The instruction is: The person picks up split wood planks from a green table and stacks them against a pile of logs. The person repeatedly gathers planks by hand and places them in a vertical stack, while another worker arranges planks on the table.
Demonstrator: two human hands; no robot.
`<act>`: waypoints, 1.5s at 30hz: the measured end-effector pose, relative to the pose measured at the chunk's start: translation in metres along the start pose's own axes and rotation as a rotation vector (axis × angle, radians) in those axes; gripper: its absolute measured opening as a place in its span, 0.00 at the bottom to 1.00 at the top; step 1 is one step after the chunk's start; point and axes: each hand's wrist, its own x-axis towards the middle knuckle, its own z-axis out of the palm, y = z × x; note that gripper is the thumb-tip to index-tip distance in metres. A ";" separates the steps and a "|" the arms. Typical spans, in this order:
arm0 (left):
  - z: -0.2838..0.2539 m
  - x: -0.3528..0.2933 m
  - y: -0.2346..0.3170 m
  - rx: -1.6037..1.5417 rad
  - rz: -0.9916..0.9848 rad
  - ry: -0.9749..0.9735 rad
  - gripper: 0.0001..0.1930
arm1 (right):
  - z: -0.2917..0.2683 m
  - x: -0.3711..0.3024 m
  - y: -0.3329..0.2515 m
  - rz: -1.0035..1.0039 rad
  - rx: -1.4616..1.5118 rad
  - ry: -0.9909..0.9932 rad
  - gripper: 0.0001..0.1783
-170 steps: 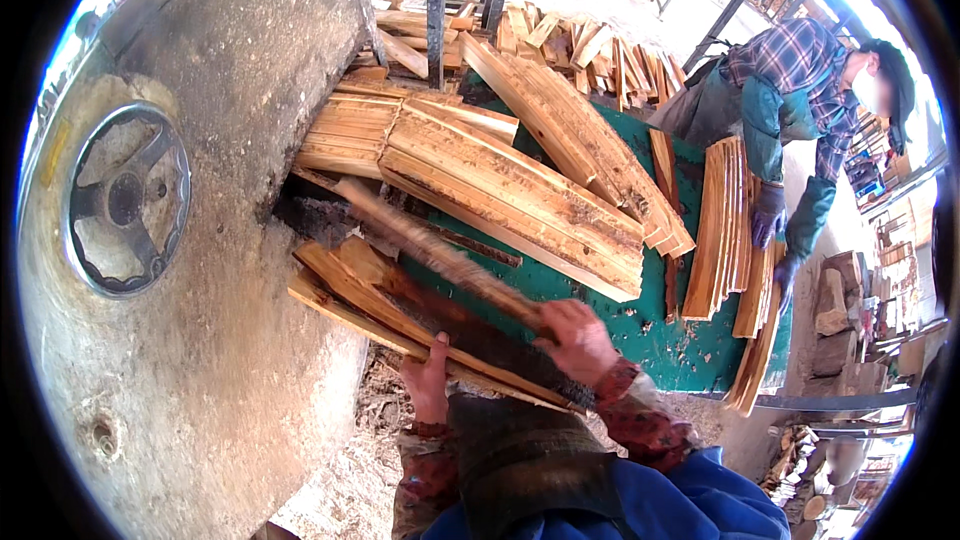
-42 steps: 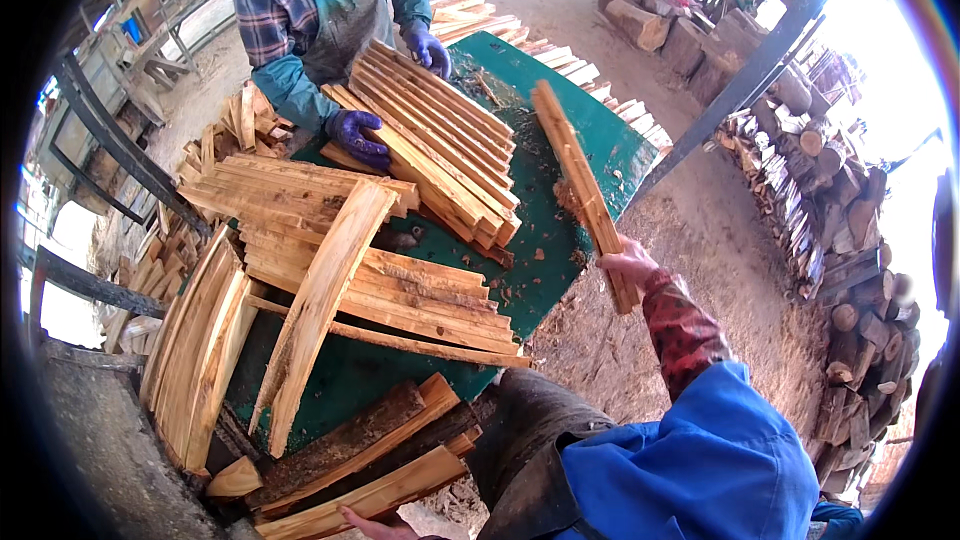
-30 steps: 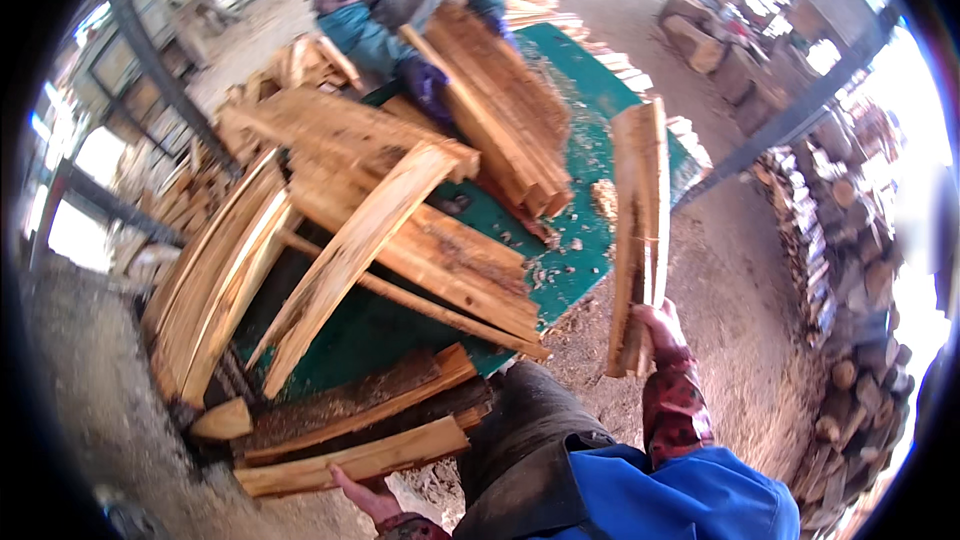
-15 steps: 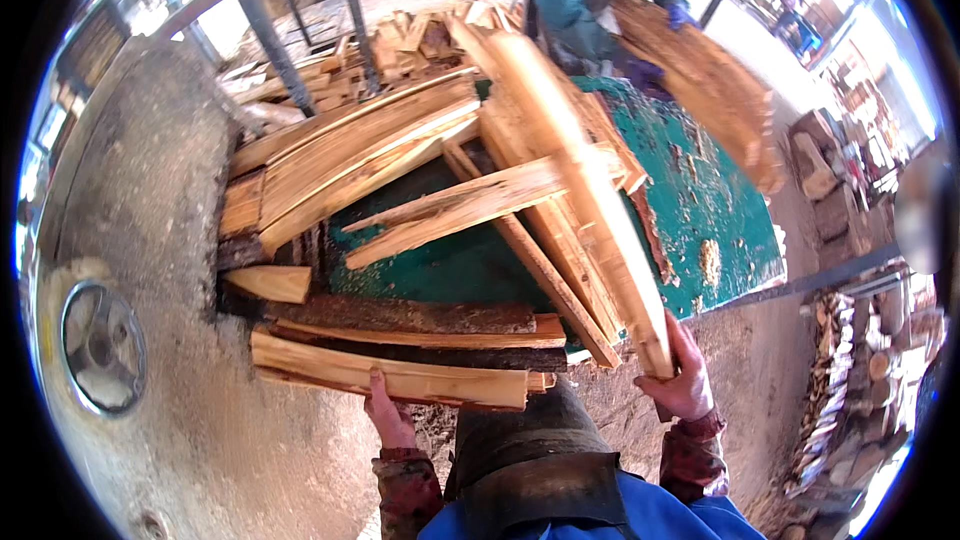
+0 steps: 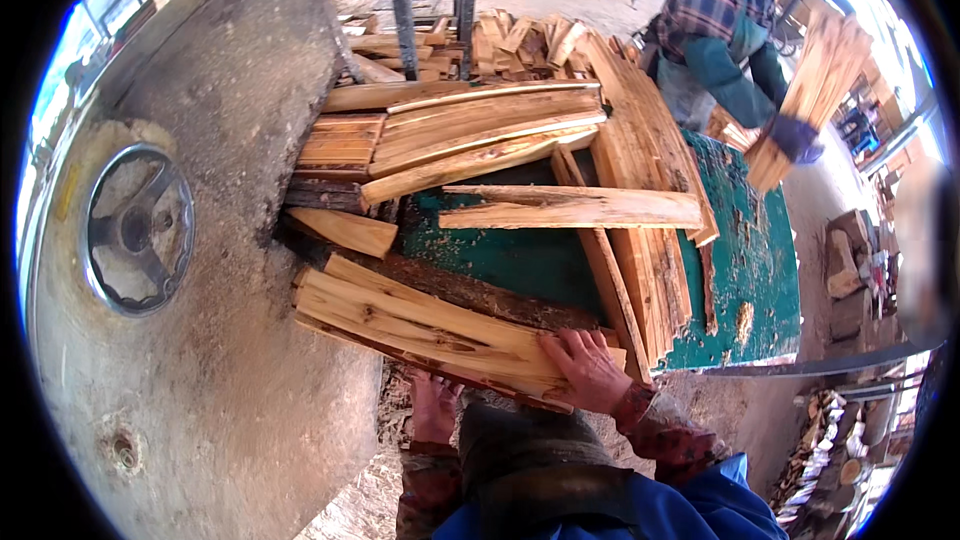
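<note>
- The right hand lies palm down with fingers spread on the near end of a stack of pale split wooden slabs with reddish bark edges, pressing on it rather than wrapping round it.
- The left hand is under the near edge of the same stack, fingers pointing up against its underside; whether it grips the wood cannot be told from here.
- The stack rests slanting across the near-left corner of the green-painted surface, its far end beside the big grey dusty rounded machine housing.
- A grey spoked metal handwheel sits on that housing, well left of the hands.
- Further in, a long light plank with a ragged edge lies crosswise over the surface, and a heap of similar split boards is piled behind it.
- At the far right, a co-worker in a plaid shirt and green apron carries a bundle of wooden slats with a blue-gloved hand.
</note>
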 end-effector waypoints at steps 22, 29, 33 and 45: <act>0.039 -0.010 0.006 0.069 0.050 0.157 0.29 | -0.031 0.185 0.093 0.005 -0.194 0.313 0.46; 0.044 -0.018 0.002 0.118 0.082 0.270 0.32 | -0.029 0.169 0.141 0.007 -0.253 0.055 0.47; 0.042 -0.018 0.002 0.107 0.123 0.244 0.32 | -0.063 0.102 0.169 0.132 -0.345 0.043 0.49; 0.029 -0.010 -0.004 0.052 0.077 0.248 0.34 | -0.141 0.144 0.111 -0.230 0.051 0.253 0.27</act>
